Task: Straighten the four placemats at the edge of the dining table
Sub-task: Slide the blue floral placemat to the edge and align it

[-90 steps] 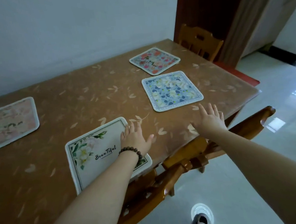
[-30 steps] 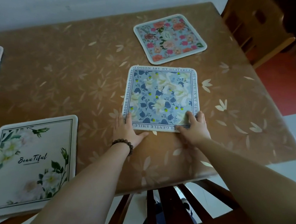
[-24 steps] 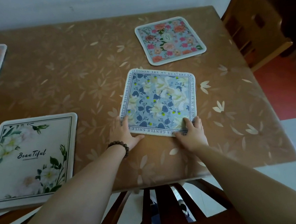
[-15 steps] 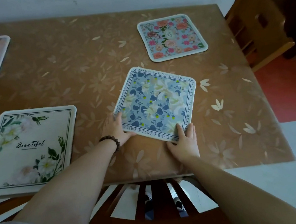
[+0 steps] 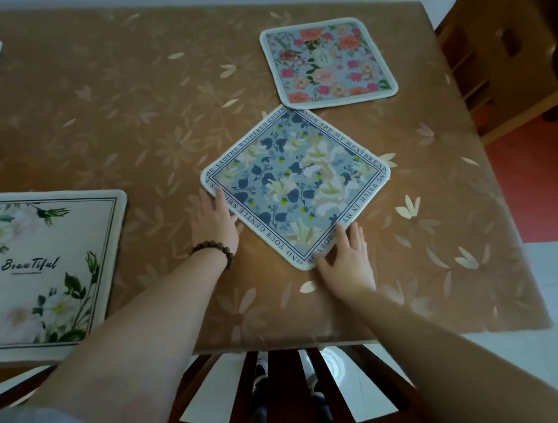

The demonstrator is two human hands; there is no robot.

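Both hands flat, fingers loose, gripping nothing: left hand [image 5: 216, 219] & right hand [image 5: 347, 260] pressing corner-turned square blue floral cloth placemat [image 5: 297, 183].

Soft, dim daylight; floor glare at right; wide-angle bending; slight blur.

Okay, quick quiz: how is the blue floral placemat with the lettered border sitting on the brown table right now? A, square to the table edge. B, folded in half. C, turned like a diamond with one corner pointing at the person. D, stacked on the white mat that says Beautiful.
C: the blue floral placemat with the lettered border lies flat, rotated so one corner points toward the near edge of the brown table, with the left hand and right hand at its lower edges.
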